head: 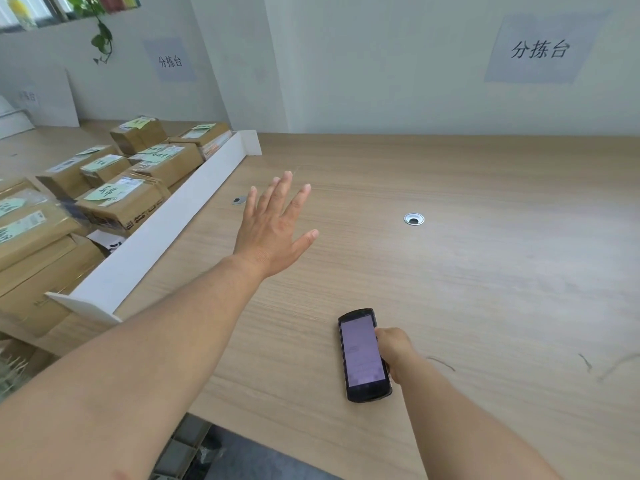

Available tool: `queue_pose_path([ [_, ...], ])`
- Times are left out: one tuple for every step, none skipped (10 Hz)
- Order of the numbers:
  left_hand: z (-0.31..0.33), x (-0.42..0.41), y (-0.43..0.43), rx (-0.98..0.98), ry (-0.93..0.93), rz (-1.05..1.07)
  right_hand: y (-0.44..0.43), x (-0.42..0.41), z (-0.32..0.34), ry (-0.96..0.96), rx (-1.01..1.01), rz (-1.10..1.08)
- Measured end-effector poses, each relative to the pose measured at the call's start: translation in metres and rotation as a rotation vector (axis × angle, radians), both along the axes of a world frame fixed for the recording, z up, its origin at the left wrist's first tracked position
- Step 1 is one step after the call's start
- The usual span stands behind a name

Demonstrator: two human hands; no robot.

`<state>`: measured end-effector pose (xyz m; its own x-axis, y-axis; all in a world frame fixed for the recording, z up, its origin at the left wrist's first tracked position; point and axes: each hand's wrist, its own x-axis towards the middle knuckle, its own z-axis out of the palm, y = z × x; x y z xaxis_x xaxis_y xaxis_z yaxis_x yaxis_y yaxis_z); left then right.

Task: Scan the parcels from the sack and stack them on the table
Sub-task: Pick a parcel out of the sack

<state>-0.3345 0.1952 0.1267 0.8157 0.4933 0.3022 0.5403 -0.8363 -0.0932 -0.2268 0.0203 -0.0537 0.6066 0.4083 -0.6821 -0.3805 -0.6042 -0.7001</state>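
Brown parcels [138, 174] piled left of white divider [166, 233] on wooden table [485, 271]. My left hand [273, 230] spread wide, empty, above table near divider. My right hand [394, 351] grips scanner [363, 355], screen up. Sack out of view. Best: fetch next parcel label-up, aim scanner square at barcode.

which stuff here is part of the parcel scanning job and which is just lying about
Job:
handheld scanner, gripped by the right hand
left hand, open over the wooden table
labelled cardboard parcels

Just there:
white divider board
cable grommet
wall sign
trailing plant
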Motion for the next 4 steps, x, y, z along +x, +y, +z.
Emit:
queue_pose_path([
  [-0.001,-0.001,0.001,-0.003,0.0,-0.019,-0.001,-0.001,0.002,-0.103,-0.111,0.051],
  [0.001,-0.004,0.002,-0.016,0.009,-0.036,-0.002,-0.003,0.006,-0.156,-0.133,0.082],
  [0.003,-0.007,0.002,-0.014,0.002,-0.048,-0.008,-0.008,0.012,-0.181,-0.187,0.139],
  [0.006,-0.01,0.002,-0.012,-0.013,-0.061,-0.014,-0.014,0.016,-0.196,-0.217,0.159],
])
